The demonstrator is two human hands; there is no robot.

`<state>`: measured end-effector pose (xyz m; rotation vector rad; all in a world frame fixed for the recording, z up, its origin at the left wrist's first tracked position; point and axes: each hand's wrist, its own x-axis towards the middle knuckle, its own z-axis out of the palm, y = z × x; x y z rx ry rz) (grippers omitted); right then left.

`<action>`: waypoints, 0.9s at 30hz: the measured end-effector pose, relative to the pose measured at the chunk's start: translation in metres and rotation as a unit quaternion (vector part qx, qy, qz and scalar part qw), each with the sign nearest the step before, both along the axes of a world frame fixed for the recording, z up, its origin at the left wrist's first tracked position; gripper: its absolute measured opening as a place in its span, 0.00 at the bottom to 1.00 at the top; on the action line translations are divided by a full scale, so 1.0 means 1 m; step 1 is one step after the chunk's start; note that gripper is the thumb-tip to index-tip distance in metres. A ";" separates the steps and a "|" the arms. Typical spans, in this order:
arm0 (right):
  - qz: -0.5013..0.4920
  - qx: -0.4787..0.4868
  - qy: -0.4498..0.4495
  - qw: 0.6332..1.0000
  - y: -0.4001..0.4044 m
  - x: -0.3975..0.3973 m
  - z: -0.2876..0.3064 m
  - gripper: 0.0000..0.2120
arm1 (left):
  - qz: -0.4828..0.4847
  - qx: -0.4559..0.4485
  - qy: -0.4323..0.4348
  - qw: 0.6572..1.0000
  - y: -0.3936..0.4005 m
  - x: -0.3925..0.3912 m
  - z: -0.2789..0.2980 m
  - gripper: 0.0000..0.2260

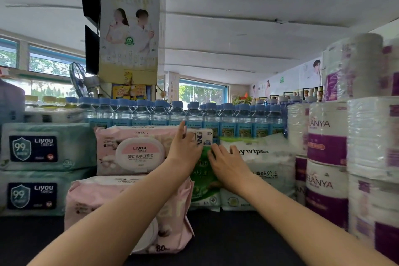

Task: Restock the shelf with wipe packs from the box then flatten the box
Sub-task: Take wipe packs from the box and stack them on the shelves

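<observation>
Two bare hands are stretched forward over a dark shelf surface [226, 242]. The left hand [184, 147] is laid with straight fingers against the upper left edge of a green upright plastic wipe pack [204, 181]; the right hand [228, 167] is pressed flat on its right side. The pack is wedged between them in a narrow gap, touching a pink wipe pack with a round white lid [133, 151] on its left and a white pack printed "wipes" [259, 170] on its right. A small white pack [204, 136] is perched just above the green one. Two pink packs are seen, the lower pink pack [129, 207] jutting nearest the viewer. Two teal packs marked "99" [45, 147] are stacked at far left. Rows of blue-capped water bottles [183, 114] are lined behind. White-and-purple paper rolls [328, 142] are piled at right. Open dark shelf is left in front of the packs.
</observation>
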<state>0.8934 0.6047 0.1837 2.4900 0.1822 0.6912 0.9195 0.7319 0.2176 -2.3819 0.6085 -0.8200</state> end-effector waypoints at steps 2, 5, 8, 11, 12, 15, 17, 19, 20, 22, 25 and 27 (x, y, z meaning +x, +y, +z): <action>-0.005 -0.007 -0.006 1.000 0.001 -0.001 -0.002 0.41 | 0.005 0.002 0.009 1.000 -0.002 0.000 0.001 0.19; -0.004 -0.015 0.016 1.000 0.000 -0.004 0.003 0.39 | -0.015 -0.007 0.024 1.000 0.002 -0.005 0.006 0.18; 0.020 -0.028 0.022 0.999 0.002 -0.019 0.015 0.35 | -0.059 -0.040 0.023 0.997 0.013 -0.014 0.010 0.15; 0.032 -0.032 -0.002 0.999 0.002 -0.043 0.026 0.27 | -0.117 -0.072 0.008 0.990 0.021 -0.031 0.014 0.12; 0.020 -0.034 -0.003 0.999 0.003 -0.054 0.029 0.25 | -0.135 -0.080 0.006 0.988 0.023 -0.039 0.016 0.12; -0.041 -0.032 -0.001 0.999 0.004 -0.094 0.036 0.22 | -0.184 -0.092 0.004 0.979 0.023 -0.068 0.021 0.13; -0.088 -0.018 -0.007 0.996 0.003 -0.129 0.036 0.22 | -0.227 -0.095 0.009 0.969 0.017 -0.090 0.021 0.13; -0.140 0.010 -0.009 0.990 0.001 -0.170 0.033 0.21 | -0.277 -0.099 0.027 0.955 0.011 -0.118 0.016 0.13; -0.175 0.022 -0.007 0.984 -0.001 -0.199 0.027 0.21 | -0.313 -0.104 0.041 0.943 0.004 -0.136 0.011 0.13; -0.217 0.033 -0.015 0.975 -0.007 -0.246 0.017 0.20 | -0.378 -0.136 0.062 0.914 -0.007 -0.168 0.002 0.12; -0.335 0.073 0.010 0.939 -0.010 -0.360 -0.021 0.20 | -0.512 -0.144 0.112 0.839 -0.037 -0.247 -0.030 0.12; -0.423 0.103 0.039 0.900 -0.005 -0.447 -0.055 0.20 | -0.590 -0.124 0.148 0.784 -0.056 -0.311 -0.062 0.13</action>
